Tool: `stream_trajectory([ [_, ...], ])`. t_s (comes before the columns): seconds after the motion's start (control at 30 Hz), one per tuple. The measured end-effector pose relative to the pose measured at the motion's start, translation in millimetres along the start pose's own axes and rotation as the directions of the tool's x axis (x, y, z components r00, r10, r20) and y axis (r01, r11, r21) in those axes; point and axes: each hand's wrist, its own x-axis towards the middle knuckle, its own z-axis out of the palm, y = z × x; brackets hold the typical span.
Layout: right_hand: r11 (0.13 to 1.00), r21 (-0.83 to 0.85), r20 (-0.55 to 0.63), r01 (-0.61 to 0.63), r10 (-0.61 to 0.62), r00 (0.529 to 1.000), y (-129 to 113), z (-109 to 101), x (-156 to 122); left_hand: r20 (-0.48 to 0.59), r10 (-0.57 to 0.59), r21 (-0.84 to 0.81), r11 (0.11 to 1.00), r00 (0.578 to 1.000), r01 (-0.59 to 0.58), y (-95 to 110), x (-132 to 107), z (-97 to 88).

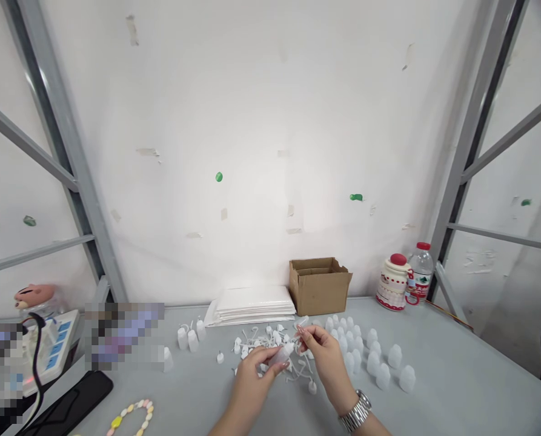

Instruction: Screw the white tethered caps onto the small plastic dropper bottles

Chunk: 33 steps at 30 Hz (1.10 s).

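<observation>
My left hand (256, 372) grips a small translucent white plastic bottle (280, 356), tilted with its narrow end up and to the right. Close by, my right hand (322, 354) pinches a thin white cord (296, 343) by that narrow end. Its fingertips partly hide where cord and bottle meet. Beneath and behind both hands lies a loose pile of white caps with cords (252, 342). Right of my right hand, several translucent bottles (372, 363) stand upright. A few bottles with cord loops on top (192, 340) stand to the left.
A stack of white envelopes (252, 303) and an open cardboard box (325, 293) stand against the wall. At the back right are a cream jar (392, 284) and a clear bottle (420, 269). A black phone (73, 406), bead bracelet (134, 412) and power strip (56, 348) lie left.
</observation>
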Motion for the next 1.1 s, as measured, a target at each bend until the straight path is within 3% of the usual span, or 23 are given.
stream_trajectory([
  [1.1, 0.997, 0.034, 0.024, -0.064, 0.063, 0.998, 2.2, 2.3, -2.9, 0.003, -0.005, 0.042, 0.999, 1.0, 0.005, -0.9, 0.2, -1.3],
])
